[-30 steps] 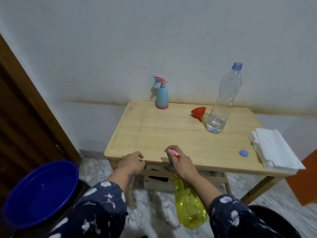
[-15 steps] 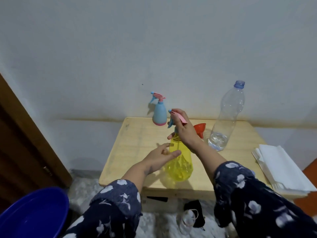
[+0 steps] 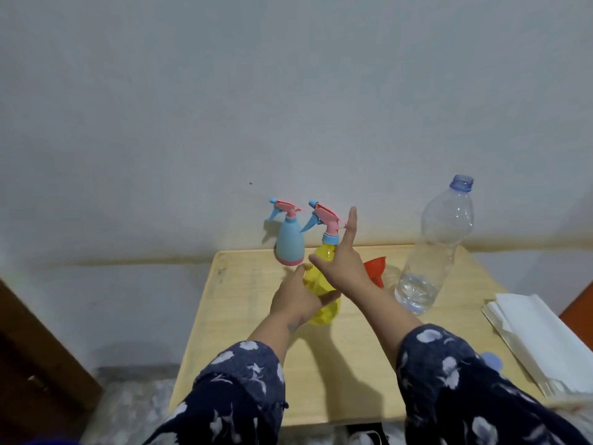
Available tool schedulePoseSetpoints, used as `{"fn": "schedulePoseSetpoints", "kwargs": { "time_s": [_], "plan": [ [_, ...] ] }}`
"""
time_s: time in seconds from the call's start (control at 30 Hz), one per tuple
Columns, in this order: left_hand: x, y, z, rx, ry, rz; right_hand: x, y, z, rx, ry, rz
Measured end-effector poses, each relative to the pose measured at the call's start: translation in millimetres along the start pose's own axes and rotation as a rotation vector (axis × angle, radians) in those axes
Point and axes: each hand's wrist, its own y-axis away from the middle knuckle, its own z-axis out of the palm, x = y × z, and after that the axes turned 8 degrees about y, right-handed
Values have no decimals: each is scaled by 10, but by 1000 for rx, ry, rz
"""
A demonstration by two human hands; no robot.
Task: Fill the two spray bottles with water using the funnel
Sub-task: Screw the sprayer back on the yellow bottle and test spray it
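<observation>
Your left hand (image 3: 296,295) is cupping the yellow bottle (image 3: 322,284) on the desk (image 3: 256,316); your right hand (image 3: 343,264) is hovering open-fingered. Be steadying the base while unscrewing the sprayer (image 3: 325,220).

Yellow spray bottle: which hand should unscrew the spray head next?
Right. The right hand is open, fingers extended, right beside the pink spray head. The left hand already wraps the yellow spray bottle body on the table, so it likely steadies while the right twists.
</observation>
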Motion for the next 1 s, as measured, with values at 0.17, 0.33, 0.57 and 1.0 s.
{"fn": "schedulePoseSetpoints", "kwargs": {
  "time_s": [0.17,0.33,0.57,1.0],
  "plan": [
    [-60,-342,228,-13,2,18,266,-327,83,53,131,-56],
    [-119,-845,398,-41,80,26,473,-815,86,38,83,-131],
    [-200,-1651,579,24,94,-2,744,-1548,239,29,108,-248],
    [-397,-2196,892,109,147,57,1114,-2018,439,66,14,-290]
  ]
}}
